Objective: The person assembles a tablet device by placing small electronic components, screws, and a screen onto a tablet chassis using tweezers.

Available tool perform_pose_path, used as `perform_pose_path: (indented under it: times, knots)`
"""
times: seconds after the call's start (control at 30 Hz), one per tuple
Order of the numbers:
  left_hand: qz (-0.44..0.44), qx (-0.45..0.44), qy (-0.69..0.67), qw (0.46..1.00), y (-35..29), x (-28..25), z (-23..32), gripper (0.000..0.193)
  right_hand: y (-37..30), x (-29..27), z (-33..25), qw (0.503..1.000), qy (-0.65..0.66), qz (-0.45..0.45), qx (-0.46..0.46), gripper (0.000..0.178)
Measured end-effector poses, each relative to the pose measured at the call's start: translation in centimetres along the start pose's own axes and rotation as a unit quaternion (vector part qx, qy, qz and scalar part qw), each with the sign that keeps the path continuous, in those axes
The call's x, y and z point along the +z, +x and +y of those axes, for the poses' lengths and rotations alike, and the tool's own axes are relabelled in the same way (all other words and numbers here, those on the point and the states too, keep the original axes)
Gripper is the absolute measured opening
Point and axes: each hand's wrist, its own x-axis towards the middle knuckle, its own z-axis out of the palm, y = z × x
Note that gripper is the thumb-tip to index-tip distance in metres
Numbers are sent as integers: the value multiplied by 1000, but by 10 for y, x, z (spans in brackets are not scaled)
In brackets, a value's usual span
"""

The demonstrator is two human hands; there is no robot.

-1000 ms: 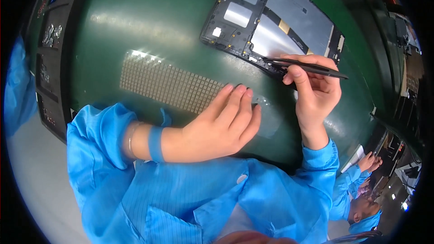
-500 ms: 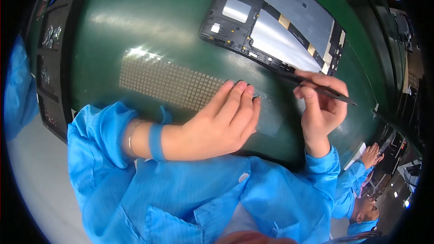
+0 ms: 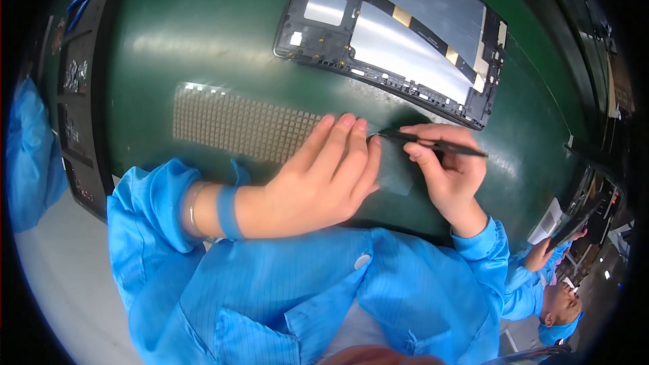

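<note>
My left hand (image 3: 321, 179) lies flat, fingers stretched out, over the right part of a sheet of small grey-beige square pads (image 3: 236, 122). A clear film strip (image 3: 397, 179) shows beyond its fingertips, on the right. In my right hand (image 3: 451, 176) is a pair of black tweezers (image 3: 397, 136), held like a pen. Their tips point left and meet the sheet's edge beside my left fingers; whether a pad is between them is too small to tell. Beyond both hands lies an opened tablet-like panel (image 3: 412, 51) with a black frame, silver plates and a dark ribbon strip.
A black compartment tray (image 3: 84, 118) with small parts runs along the left edge, with blue-handled pliers (image 3: 82, 3) at its far end. The green mat (image 3: 203, 20) covers the table. At the lower right, a co-worker in blue (image 3: 537, 284) holds a dark flat thing.
My right hand has brought the tweezers from the panel's near edge down and left to the sheet beside my left fingers. The left hand stays on the sheet. The view has shifted slightly.
</note>
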Motion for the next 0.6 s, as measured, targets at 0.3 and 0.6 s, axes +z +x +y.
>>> perform_pose_path:
  times: [0.3, 0.6]
  knots:
    - [7, 4, 17, 1000, -5, 4, 2, 41, 19, -6, -18, 994, 72, 16, -80, 21]
    - [28, -5, 27, 999, -4, 7, 3, 37, 55, 0, -11, 991, 34, 16, -129, 21]
